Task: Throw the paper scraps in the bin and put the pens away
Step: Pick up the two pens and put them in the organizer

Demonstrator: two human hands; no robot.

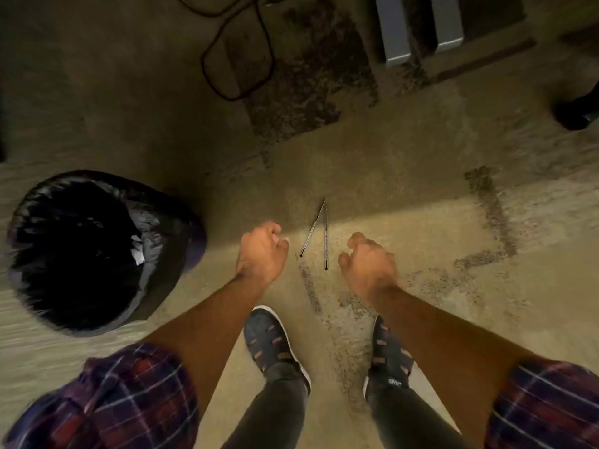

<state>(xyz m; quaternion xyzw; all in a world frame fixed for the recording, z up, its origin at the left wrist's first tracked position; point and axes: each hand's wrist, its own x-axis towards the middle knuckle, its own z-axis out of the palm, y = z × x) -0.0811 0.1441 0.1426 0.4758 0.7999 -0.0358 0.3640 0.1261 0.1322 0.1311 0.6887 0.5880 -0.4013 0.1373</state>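
Now both hands hang empty, left hand (262, 251) and right hand (368, 267) loosely curled, 2 pens (319, 233) on the floor (421, 222) between the fingers. Thin barrels could roll from a pinch.

Glossy black plastic lines the bin (155, 222); the floor (421, 222) is rough, matt concrete.

Looked like an office or workroom: worn, stained carpet floor (372, 196), black-lined bin (97, 247) at left, loose cable (236, 59) and grey metal furniture legs (418, 27) far.
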